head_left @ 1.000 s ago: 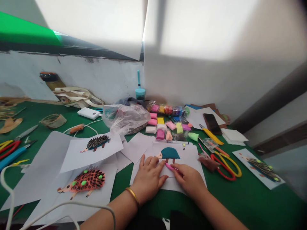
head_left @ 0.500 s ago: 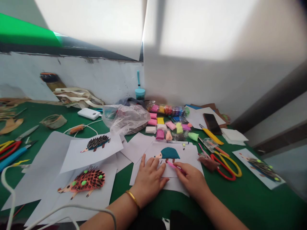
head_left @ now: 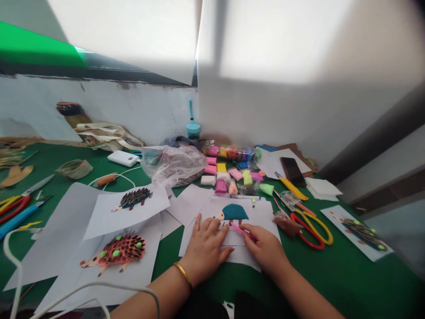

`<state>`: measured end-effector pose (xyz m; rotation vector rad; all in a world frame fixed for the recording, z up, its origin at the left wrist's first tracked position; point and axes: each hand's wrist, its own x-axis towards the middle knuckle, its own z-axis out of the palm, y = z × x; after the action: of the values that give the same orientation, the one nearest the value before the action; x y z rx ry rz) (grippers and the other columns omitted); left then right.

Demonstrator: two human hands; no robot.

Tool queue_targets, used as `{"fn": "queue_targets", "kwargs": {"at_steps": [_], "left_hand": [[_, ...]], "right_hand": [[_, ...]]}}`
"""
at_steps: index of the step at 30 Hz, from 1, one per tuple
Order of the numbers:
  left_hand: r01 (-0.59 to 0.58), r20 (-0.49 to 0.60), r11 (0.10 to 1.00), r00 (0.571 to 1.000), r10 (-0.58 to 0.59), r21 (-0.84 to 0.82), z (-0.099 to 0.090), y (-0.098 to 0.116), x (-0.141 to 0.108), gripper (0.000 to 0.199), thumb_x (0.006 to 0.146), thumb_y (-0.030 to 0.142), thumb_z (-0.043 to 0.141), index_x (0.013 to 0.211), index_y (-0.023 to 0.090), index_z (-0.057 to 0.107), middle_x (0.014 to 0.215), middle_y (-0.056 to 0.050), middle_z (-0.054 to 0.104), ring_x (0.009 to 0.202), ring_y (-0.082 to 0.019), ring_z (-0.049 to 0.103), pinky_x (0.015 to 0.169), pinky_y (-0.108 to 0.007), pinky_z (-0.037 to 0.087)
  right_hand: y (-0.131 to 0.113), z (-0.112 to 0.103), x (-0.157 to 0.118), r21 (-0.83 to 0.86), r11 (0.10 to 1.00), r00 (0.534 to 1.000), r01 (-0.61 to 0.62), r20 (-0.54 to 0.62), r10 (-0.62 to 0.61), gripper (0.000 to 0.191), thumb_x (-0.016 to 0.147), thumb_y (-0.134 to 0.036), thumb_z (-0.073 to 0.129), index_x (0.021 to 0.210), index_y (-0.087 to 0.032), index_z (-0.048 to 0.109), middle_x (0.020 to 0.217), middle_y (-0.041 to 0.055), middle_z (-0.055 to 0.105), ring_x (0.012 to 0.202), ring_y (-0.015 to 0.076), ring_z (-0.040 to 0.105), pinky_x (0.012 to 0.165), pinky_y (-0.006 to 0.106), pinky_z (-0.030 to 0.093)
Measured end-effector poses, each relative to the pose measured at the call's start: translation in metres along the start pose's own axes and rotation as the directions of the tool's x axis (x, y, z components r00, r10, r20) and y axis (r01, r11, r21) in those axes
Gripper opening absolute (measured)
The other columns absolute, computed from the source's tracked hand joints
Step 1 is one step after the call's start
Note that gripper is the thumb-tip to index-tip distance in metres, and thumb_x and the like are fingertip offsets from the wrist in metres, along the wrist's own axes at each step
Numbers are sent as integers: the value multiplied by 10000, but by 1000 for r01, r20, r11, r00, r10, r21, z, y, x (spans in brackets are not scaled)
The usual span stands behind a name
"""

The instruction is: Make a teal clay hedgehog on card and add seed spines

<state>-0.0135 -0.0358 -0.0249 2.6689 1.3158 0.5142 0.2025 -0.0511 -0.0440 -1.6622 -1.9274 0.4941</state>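
Note:
A teal clay hedgehog (head_left: 235, 212) with a peach face and brown legs lies on a white sheet (head_left: 265, 215). My left hand (head_left: 207, 241) rests on the sheet just below its face, palm down with the fingers spread. Between the fingers of my right hand (head_left: 265, 246) is a slim pink tool (head_left: 239, 228), its tip at the hedgehog's brown legs. Small dark bits lie close to my left fingertips.
Hedgehog pictures lie at left (head_left: 119, 252) and right (head_left: 358, 230). Behind the sheet are clay packets (head_left: 221, 186) and a plastic bag (head_left: 175, 164). Scissors (head_left: 312, 228), a yellow cutter (head_left: 292, 187) and a phone (head_left: 292, 171) lie to the right. A white cable (head_left: 99, 285) crosses the lower left.
The view has shifted very slightly. Both hands and the pink tool hold nearly the same place over the sheet.

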Motion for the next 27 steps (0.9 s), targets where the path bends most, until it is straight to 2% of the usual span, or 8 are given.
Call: {"fn": "queue_targets", "kwargs": {"at_steps": [2, 5, 9, 12, 15, 17, 22, 27], "left_hand": [[22, -16, 995, 1000, -23, -102, -4, 0, 1, 441, 902, 351, 576, 1328, 241, 541, 1251, -94, 552, 1202, -285, 482, 1146, -596, 240], [71, -33, 949, 996, -85, -308, -10, 0, 4, 386, 904, 160, 462, 1260, 225, 595, 1254, -93, 542, 1203, -241, 492, 1098, -462, 380], [168, 19, 798, 981, -193, -579, -12, -1, 10, 420, 853, 78, 405, 1166, 228, 642, 1196, -72, 566, 1159, -201, 527, 1063, -378, 420], [250, 109, 681, 964, -243, -688, -7, -2, 13, 431, 825, 66, 391, 1155, 208, 628, 1129, -67, 593, 1095, -189, 558, 1035, -371, 436], [309, 130, 643, 941, -311, -701, -2, -3, 13, 421, 810, 68, 399, 1158, 185, 603, 1119, -72, 606, 1076, -197, 566, 1022, -388, 437], [326, 130, 642, 934, -333, -694, -1, -5, 13, 425, 796, 59, 402, 1156, 177, 593, 1124, -75, 609, 1075, -201, 568, 1021, -393, 433], [339, 143, 670, 933, -331, -660, -4, -10, 14, 403, 790, 52, 401, 1117, 175, 603, 1108, -78, 604, 1069, -203, 563, 1020, -391, 430], [278, 83, 767, 955, -284, -578, -5, -8, 13, 423, 771, 37, 401, 1065, 200, 658, 1176, -67, 569, 1173, -211, 502, 1090, -387, 361]], "right_hand": [[-1, -1, 0, 3, 1000, 1000, -6, 5, 6, 320, 934, -357, 468, 1134, -250, 694, 1124, 40, 726, 1030, 224, 680, 914, 367, 533], [-3, -2, 1, 0, 1000, 999, -21, 25, 21, 324, 940, -361, 463, 1145, -251, 690, 1121, 37, 726, 1028, 226, 677, 908, 379, 531], [-4, -3, 1, 3, 1000, 999, -18, 38, 18, 318, 941, -359, 467, 1143, -253, 688, 1110, 37, 729, 1010, 227, 680, 882, 374, 534], [-2, -5, 1, -1, 1000, 999, 10, -37, -10, 313, 944, -355, 462, 1132, -242, 686, 1106, 50, 728, 1020, 229, 673, 888, 364, 524], [1, -10, 2, -29, 998, 987, 49, -154, -53, 335, 959, -351, 427, 1150, -216, 667, 1099, 73, 722, 1031, 235, 662, 916, 372, 503], [3, -13, 2, -34, 999, 982, 33, -184, -39, 343, 965, -351, 411, 1167, -214, 653, 1116, 73, 716, 1040, 234, 658, 920, 370, 498], [4, -16, 2, 3, 995, 985, -95, -143, 95, 336, 954, -379, 427, 1175, -254, 646, 1116, 40, 717, 1006, 229, 670, 847, 347, 520], [-1, -16, 1, 50, 994, 987, -97, -124, 102, 333, 946, -397, 435, 1154, -261, 657, 1088, 40, 722, 978, 226, 673, 831, 336, 521]]}}
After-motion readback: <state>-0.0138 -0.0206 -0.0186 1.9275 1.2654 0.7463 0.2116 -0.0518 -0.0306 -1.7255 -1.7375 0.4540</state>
